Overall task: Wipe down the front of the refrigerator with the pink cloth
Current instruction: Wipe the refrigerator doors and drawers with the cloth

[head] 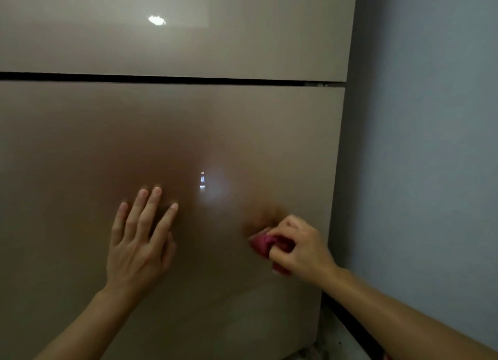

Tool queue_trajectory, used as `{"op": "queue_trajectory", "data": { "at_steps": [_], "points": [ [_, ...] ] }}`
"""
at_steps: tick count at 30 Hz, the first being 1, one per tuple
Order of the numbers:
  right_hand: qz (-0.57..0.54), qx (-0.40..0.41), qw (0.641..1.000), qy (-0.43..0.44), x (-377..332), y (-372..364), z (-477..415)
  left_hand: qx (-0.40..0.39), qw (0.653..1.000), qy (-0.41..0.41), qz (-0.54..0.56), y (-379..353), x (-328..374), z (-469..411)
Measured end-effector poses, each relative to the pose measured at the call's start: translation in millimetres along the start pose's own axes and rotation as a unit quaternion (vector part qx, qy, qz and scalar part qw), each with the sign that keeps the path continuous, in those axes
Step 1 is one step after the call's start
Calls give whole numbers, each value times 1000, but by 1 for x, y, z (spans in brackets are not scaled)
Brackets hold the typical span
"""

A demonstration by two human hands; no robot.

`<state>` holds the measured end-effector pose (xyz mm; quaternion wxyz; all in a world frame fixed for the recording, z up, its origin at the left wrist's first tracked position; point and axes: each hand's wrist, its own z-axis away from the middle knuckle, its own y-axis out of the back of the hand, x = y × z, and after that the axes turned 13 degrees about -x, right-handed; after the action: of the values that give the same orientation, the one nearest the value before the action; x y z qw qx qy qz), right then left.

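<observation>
Right grip (299,247) pinches pink cloth (260,243), slanting down-right, against refrigerator (161,130).

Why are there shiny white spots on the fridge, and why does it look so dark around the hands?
In the head view, the glossy refrigerator door mirrors lights: a bright oval glare up top, a softer glow mid-door; also in the head view, a dark reflection spreads around the left hand and the right hand, whose pink cloth looks blurry.

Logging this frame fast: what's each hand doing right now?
Left hand: open, fingers straight against the refrigerator door.
Right hand: curled round the pink cloth.
</observation>
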<state>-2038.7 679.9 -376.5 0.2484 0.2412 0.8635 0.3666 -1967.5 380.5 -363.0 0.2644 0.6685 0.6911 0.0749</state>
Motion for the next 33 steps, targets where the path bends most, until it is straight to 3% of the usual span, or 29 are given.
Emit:
{"op": "queue_trajectory", "data": {
  "at_steps": [2, 4, 6, 8, 9, 11, 13, 15, 16, 18, 21, 24, 27, 30, 32, 33],
  "points": [
    [0, 144, 987, -77, 5, 35, -27, 13, 1000, 9, 4, -4, 3, 0],
    [-20, 298, 932, -205, 16, 71, -63, 17, 1000, 5, 5, -5, 2, 2],
    [-78, 368, 883, -282, 18, 82, -92, 18, 1000, -1, 12, -5, 1, 3],
    [-70, 381, 873, -295, 0, 53, -103, 21, 1000, 0, 18, -4, 1, 3],
    [-47, 380, 883, -272, -15, 29, -99, 21, 1000, 2, 22, -4, 1, 3],
    [8, 323, 934, -152, -44, -18, -72, 17, 999, 7, 32, -4, 1, 6],
    [56, 179, 982, -5, -55, -54, -34, 10, 999, 10, 36, -2, -2, 14],
    [60, 50, 992, 103, -60, -65, -9, 6, 999, 6, 40, 0, -6, 24],
    [39, 35, 991, 125, -63, -61, -10, 5, 999, 7, 42, 3, -9, 28],
    [4, 131, 986, 99, -73, -41, -35, 6, 999, 17, 39, 11, -17, 33],
    [-29, 327, 944, -38, -87, 7, -101, 9, 999, 50, 20, 20, -39, 37],
    [-38, 373, 924, -73, -102, 7, -130, 9, 998, 54, -10, 20, -60, 47],
    [39, 300, 952, 45, -108, -54, -94, 10, 998, 55, -37, 13, -66, 52],
    [123, 107, 967, 194, -102, -108, -36, 15, 997, 61, -45, 10, -64, 51],
    [114, 15, 966, 233, -110, -110, -21, 17, 997, 57, -40, 12, -65, 52],
    [85, 21, 970, 228, -119, -99, -27, 17, 998, 53, -34, 13, -65, 52]
  ]
}}
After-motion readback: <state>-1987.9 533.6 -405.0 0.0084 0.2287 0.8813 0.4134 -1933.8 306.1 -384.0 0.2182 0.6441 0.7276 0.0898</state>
